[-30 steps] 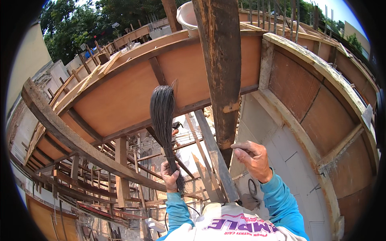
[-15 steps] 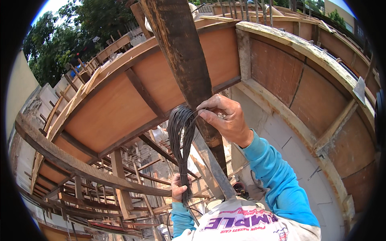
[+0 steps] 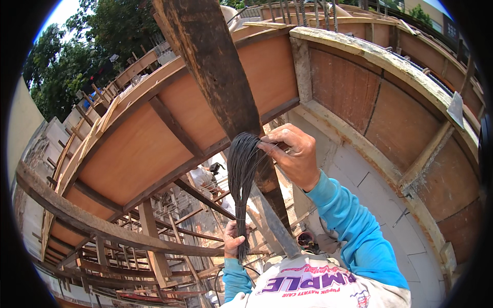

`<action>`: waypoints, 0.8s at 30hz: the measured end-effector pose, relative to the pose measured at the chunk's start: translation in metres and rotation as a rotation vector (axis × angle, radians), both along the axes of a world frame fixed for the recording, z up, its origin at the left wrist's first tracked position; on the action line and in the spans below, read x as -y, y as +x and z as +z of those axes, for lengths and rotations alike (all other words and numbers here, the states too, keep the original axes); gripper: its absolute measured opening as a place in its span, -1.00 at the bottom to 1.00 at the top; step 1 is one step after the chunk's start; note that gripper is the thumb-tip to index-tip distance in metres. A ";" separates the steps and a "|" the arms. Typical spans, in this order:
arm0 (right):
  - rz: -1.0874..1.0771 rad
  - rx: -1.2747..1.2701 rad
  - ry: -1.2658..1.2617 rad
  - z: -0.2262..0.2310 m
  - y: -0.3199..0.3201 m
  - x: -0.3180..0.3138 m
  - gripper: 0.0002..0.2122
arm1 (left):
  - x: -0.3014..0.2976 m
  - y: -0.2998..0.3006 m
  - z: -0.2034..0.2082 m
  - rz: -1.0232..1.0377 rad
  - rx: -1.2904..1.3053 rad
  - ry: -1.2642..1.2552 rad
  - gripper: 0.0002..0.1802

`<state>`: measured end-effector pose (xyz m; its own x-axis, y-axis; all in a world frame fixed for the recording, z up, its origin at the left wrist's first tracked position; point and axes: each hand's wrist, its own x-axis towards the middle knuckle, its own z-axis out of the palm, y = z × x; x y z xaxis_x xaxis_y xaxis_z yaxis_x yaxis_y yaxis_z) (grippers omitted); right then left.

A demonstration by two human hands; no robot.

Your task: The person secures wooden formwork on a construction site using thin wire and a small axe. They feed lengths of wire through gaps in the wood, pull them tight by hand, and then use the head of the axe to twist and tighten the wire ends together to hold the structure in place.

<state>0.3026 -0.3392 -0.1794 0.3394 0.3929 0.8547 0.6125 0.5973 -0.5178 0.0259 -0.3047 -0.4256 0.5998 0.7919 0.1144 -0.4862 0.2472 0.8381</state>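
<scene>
A bundle of thin dark tie wire (image 3: 240, 167), doubled over into a loop at its top, stands upright in front of me. My left hand (image 3: 234, 239) is closed round its narrow lower end, with the loose wire ends below the fist. At the looped top, my right hand (image 3: 294, 154) pinches wire strands between thumb and fingertips, a little apart from the main mass. Behind the bundle runs a dark, weathered timber beam (image 3: 213, 66), slanting down from the top.
Plywood formwork panels (image 3: 138, 141) framed in timber curve across the left and middle. More formwork (image 3: 354, 92) rises at the right, above a grey block wall (image 3: 380, 205). Timber props (image 3: 150, 226) and scaffolding fill the drop below left. Rebar (image 3: 326, 15) sticks up at the back.
Relative to the background, the bundle and both hands have shifted slightly to the right. The bundle's loop looks more closed, and the right hand still pinches at its top.
</scene>
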 end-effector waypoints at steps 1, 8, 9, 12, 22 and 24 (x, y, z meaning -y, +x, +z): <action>-0.012 -0.029 0.024 -0.001 -0.001 -0.001 -0.86 | 0.000 0.000 0.001 0.006 -0.003 -0.002 -0.39; -0.096 -0.008 0.109 -0.013 -0.001 -0.002 -0.86 | -0.003 0.000 0.004 0.024 -0.015 0.016 -0.40; -0.104 -0.012 0.103 -0.013 -0.003 0.001 -0.87 | -0.003 0.000 0.002 0.026 -0.014 0.013 -0.40; -0.108 -0.022 0.092 -0.016 -0.003 0.001 -0.87 | -0.004 -0.003 -0.002 0.028 0.002 0.006 -0.39; 0.188 -0.052 -0.200 -0.022 0.017 0.014 -0.84 | -0.003 -0.004 -0.003 -0.001 -0.012 -0.005 -0.38; 0.436 -0.063 -0.362 -0.011 0.036 0.024 -0.82 | -0.004 -0.004 -0.004 -0.003 -0.016 -0.013 -0.37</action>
<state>0.3385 -0.3633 -0.1901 0.1263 0.7721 0.6228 0.3100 0.5657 -0.7642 0.0222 -0.3003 -0.4293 0.6042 0.7911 0.0950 -0.4722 0.2595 0.8424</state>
